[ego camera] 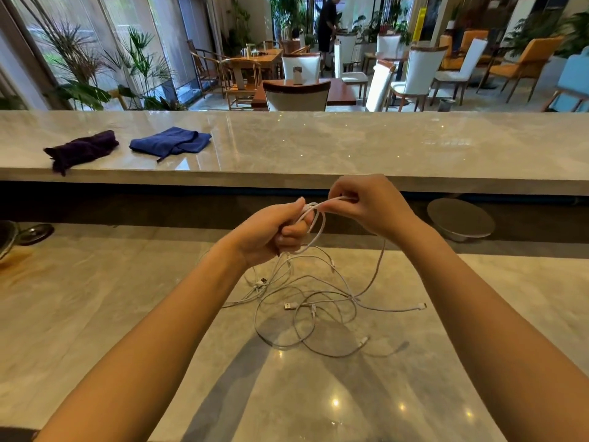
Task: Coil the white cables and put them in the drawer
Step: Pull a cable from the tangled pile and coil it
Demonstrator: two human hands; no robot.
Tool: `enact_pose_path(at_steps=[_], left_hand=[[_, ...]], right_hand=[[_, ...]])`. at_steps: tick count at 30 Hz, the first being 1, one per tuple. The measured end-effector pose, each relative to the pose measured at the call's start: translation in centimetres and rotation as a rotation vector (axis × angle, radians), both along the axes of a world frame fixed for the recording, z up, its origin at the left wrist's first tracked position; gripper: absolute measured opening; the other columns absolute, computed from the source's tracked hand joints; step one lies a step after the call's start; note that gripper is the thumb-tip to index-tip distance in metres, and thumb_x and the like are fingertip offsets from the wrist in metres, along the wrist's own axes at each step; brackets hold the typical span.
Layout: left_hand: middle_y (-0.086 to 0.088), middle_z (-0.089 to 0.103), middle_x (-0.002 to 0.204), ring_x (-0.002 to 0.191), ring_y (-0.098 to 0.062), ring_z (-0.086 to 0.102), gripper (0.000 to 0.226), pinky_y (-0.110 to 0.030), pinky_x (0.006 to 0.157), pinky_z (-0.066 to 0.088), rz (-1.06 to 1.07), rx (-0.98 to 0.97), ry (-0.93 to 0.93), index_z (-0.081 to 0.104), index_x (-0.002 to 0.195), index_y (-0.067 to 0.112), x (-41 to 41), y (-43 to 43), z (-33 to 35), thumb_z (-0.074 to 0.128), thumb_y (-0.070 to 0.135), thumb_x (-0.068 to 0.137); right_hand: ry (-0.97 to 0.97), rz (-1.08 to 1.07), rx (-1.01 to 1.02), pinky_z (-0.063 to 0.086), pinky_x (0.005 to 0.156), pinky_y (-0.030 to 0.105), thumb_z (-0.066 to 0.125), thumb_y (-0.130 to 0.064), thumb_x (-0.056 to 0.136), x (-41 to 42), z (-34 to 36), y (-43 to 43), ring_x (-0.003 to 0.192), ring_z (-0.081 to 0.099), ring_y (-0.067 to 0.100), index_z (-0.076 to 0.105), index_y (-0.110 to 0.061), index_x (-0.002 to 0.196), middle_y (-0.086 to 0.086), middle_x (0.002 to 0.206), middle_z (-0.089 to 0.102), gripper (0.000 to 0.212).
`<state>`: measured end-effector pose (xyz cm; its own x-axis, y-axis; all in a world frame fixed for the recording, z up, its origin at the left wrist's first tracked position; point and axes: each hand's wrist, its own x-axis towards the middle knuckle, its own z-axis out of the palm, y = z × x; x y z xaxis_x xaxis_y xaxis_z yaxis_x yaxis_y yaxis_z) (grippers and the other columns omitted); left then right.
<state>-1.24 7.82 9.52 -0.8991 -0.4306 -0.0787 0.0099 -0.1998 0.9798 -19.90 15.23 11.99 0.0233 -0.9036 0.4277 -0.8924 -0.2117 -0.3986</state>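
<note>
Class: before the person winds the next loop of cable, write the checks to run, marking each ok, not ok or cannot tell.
1. Left hand grips the coil: ok.
2. Right hand pinches the coil's top turn: ok.
3. White cables on the counter lie untangled: not ok, they cross in a heap.
4. Drawer open and ready: cannot tell, none in view.

A crumpled purple cloth (81, 149) and a folded blue cloth (170, 143) are laid near each other on the left of the far marble ledge (318, 148). A round metal dish (460, 223) is seen on the right, below that ledge. Beyond, wooden tables (341, 90), white chairs (296, 97) and potted plants (140, 68) are set out, with a person (326, 25) standing far back.
</note>
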Motion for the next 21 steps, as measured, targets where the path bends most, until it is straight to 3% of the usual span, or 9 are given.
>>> enact_pose_path(at_steps=[2,4,7,9,14,18,21], left_hand=[[0.009,0.039,0.046,0.038,-0.002,0.034,0.030,-0.016,0.043,0.027,-0.102,0.199,0.128,0.055,0.081,0.013,0.3,-0.2,0.3,0.035,0.030,0.096],[0.009,0.043,0.047,0.037,-0.002,0.035,0.027,-0.014,0.040,0.030,-0.153,0.343,0.253,0.057,0.080,0.013,0.3,-0.4,0.5,0.040,0.028,0.094],[0.008,0.044,0.047,0.038,-0.004,0.026,0.027,-0.013,0.039,0.030,-0.132,0.433,0.338,0.058,0.079,0.012,0.3,-0.7,0.7,0.040,0.026,0.094],[0.007,0.042,0.047,0.036,-0.004,0.032,0.028,-0.014,0.039,0.031,-0.098,0.431,0.334,0.057,0.079,0.012,0.4,-0.8,0.5,0.039,0.026,0.094],[0.007,0.041,0.050,0.040,-0.005,0.039,0.027,-0.019,0.043,0.040,-0.022,0.458,0.326,0.054,0.082,0.010,0.0,-0.2,-0.4,0.036,0.025,0.096],[0.007,0.038,0.049,0.040,-0.005,0.036,0.028,-0.019,0.043,0.037,0.028,0.419,0.293,0.052,0.083,0.010,-0.3,0.2,-0.6,0.033,0.024,0.098],[0.007,0.036,0.047,0.037,-0.004,0.033,0.029,-0.017,0.040,0.028,0.045,0.456,0.318,0.052,0.078,0.011,-0.2,-0.1,-0.3,0.034,0.024,0.097]], right_hand=[[-0.137,0.017,0.047,0.046,0.060,0.030,0.056,-0.040,0.086,0.0,-0.5,-0.6,0.062,0.056,0.012,0.065,-0.018,0.086,-0.003,0.071,0.062,0.024],[-0.409,0.086,0.200,0.048,0.061,0.025,0.045,-0.040,0.093,0.5,-0.9,-0.7,0.062,0.059,0.004,0.064,-0.018,0.085,-0.003,0.074,0.065,0.030],[-0.869,0.279,0.453,0.054,0.077,0.026,0.038,-0.036,0.097,1.3,-1.5,-0.1,0.083,0.067,0.014,0.065,-0.008,0.100,0.004,0.088,0.071,0.039],[-1.014,0.387,0.497,0.054,0.080,0.027,0.039,-0.030,0.097,1.4,-1.2,0.4,0.081,0.066,0.019,0.063,-0.007,0.099,0.004,0.081,0.068,0.033],[-1.137,0.420,0.554,0.052,0.072,0.031,0.040,-0.019,0.098,1.3,-0.2,0.1,0.057,0.052,0.013,0.057,-0.009,0.083,-0.004,0.053,0.046,0.025],[-1.113,0.368,0.576,0.052,0.063,0.026,0.038,-0.020,0.099,1.3,-0.6,-0.1,0.053,0.047,0.011,0.056,-0.009,0.084,-0.004,0.052,0.042,0.026],[-1.071,0.364,0.543,0.052,0.065,0.026,0.041,-0.022,0.098,1.1,-0.7,0.2,0.061,0.055,0.013,0.061,-0.008,0.092,0.001,0.062,0.055,0.025]])
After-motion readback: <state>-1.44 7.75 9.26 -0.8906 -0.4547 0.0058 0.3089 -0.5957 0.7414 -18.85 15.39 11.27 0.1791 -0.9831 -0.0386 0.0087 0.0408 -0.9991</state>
